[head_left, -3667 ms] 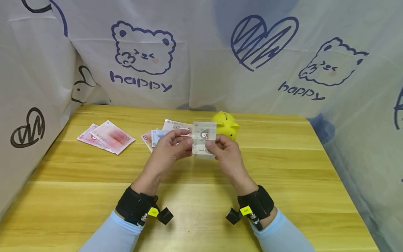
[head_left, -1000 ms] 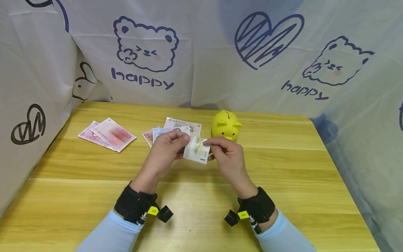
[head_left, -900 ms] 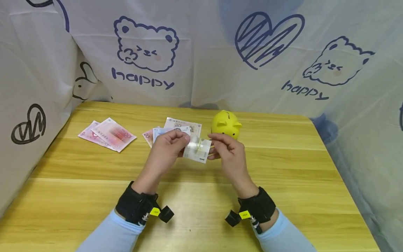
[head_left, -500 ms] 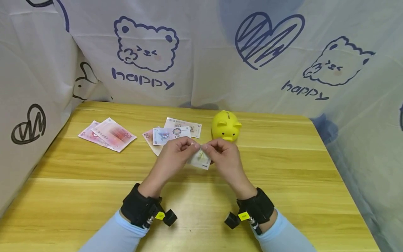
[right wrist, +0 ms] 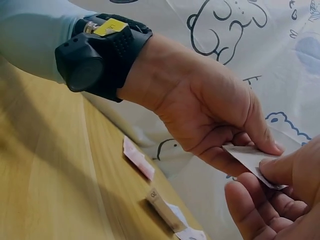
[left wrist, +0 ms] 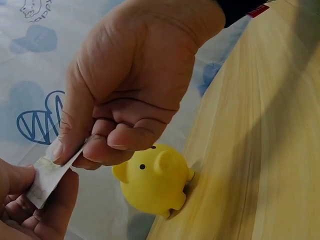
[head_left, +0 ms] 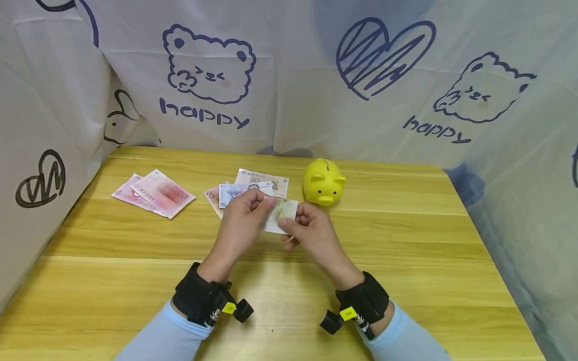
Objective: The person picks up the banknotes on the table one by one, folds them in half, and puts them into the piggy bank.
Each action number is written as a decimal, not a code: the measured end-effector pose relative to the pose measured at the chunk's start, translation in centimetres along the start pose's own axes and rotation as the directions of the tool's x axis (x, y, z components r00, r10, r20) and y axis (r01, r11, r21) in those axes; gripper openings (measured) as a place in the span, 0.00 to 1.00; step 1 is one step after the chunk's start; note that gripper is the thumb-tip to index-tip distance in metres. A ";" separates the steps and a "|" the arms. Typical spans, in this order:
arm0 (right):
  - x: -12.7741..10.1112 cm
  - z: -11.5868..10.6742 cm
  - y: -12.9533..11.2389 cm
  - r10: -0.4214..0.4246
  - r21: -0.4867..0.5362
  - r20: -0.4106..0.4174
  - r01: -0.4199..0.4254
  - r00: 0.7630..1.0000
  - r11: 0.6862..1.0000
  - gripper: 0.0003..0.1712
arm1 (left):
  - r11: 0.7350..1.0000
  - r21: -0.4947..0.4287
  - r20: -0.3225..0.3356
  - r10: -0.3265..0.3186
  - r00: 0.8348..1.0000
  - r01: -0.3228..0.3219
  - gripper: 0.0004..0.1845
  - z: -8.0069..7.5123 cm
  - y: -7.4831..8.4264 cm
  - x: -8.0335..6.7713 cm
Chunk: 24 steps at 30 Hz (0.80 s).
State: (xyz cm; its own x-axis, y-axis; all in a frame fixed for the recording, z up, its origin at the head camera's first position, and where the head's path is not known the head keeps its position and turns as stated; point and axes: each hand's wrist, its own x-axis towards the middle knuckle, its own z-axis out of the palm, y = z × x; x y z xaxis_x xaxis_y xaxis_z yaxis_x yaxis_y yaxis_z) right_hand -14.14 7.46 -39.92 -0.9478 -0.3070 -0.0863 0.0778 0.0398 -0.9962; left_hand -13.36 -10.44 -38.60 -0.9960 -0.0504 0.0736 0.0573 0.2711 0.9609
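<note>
A small, pale folded banknote [head_left: 289, 209] is stretched between both hands, above the middle of the table. My left hand [head_left: 243, 216] pinches its left edge between thumb and curled fingers. On the other side, the right hand [head_left: 312, 230] grips the note with its thumb on the upper face and fingers beneath. The left wrist view catches the folded banknote [left wrist: 46, 184] almost edge on; in the right wrist view the note [right wrist: 245, 154] also spans both thumbs. Just beyond the hands sits a yellow pig-shaped money bank [head_left: 323, 184], with a slot on top.
Overlapping banknotes [head_left: 259, 180], partly covered by the left hand, lie behind it. Farther left are two pinkish banknotes [head_left: 164, 194]. The wooden table [head_left: 406, 260] ends against a white cloth [head_left: 298, 115] with blue drawings.
The banknote was unfolded at first and now appears folded smaller. The right hand let go of its edge, took hold again, and has shifted lower with its thumb across the note.
</note>
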 end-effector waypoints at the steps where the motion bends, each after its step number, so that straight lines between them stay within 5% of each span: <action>1: 0.0 0.0 0.0 0.009 0.005 0.008 -0.009 1.000 1.000 0.07 | 1.000 -0.005 -0.005 0.004 1.000 -0.004 0.10 -0.1 0.0 0.0; 18: -0.3 0.1 -0.4 0.005 -0.008 -0.012 -0.005 1.000 1.000 0.06 | 0.995 -0.096 -0.045 -0.025 0.999 0.021 0.13 -0.2 0.1 0.2; 24: -0.1 -0.5 -0.6 -0.038 -0.011 -0.066 0.037 0.997 0.999 0.08 | 0.975 -0.198 0.003 -0.105 0.994 0.104 0.13 -0.6 0.1 0.6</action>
State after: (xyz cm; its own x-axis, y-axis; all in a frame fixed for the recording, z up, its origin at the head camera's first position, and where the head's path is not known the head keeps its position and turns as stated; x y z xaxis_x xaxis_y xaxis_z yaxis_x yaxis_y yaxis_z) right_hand -14.24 7.94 -39.35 -0.9683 -0.2454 -0.0478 0.0393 0.0392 -0.9985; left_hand -13.89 -10.99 -38.32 -0.9967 -0.0754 -0.0289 -0.0341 0.0692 0.9970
